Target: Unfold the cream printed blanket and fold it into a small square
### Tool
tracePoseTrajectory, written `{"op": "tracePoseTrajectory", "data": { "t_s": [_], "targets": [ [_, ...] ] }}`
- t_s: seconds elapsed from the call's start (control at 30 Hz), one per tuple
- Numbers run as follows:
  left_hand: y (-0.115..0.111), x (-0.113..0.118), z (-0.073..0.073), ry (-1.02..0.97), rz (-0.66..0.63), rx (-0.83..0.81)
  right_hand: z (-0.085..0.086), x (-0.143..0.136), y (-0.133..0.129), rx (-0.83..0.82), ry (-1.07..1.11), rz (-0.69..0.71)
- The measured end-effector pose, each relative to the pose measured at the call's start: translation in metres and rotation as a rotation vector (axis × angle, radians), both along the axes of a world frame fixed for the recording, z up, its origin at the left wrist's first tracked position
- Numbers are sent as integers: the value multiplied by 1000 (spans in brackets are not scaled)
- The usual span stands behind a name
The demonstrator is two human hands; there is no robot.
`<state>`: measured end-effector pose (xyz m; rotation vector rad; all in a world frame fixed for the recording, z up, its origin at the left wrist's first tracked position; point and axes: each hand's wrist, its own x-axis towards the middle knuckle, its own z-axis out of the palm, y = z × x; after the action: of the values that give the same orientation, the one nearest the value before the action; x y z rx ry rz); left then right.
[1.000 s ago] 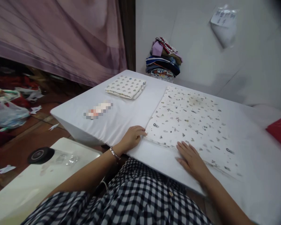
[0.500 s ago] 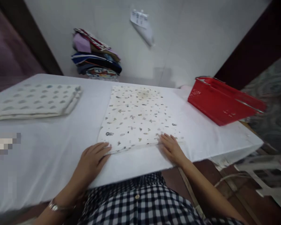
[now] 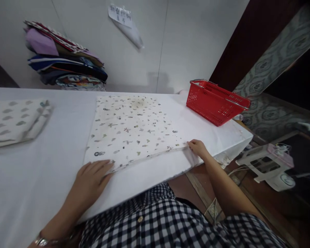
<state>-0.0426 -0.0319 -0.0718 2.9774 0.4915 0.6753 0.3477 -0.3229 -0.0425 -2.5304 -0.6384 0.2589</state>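
Printed cloth (image 3: 133,136) lies flat on the white-covered table (image 3: 55,148). Left hand (image 3: 90,181) rests at its near left corner, grip indeterminable; right hand (image 3: 197,148) pinches the near right. Red shopping basket (image 3: 209,105) stands clear, right; folded patterned cloth (image 3: 11,119) left; fabric stack (image 3: 72,67) beyond.
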Motion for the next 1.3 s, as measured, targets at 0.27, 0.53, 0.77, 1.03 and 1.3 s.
{"op": "tracePoseTrajectory", "data": {
  "t_s": [0.27, 0.53, 0.77, 1.03, 1.3],
  "targets": [
    [-1, 9, 2, 41, -34, -92, 12, -6, 17, -207, -59, 45],
    [-4, 8, 10, 78, -17, -141, 9, -7, 12, -208, -61, 52],
    [-30, 42, 29, 48, -57, -182, 10, -37, 22, 17, -404, 447],
    [-47, 88, 28, 143, -126, -201, -4, -46, 38, 100, -448, 836],
    [-45, 87, 25, 135, -132, -183, -4, -42, 36, 57, -327, 797]
  ]
}}
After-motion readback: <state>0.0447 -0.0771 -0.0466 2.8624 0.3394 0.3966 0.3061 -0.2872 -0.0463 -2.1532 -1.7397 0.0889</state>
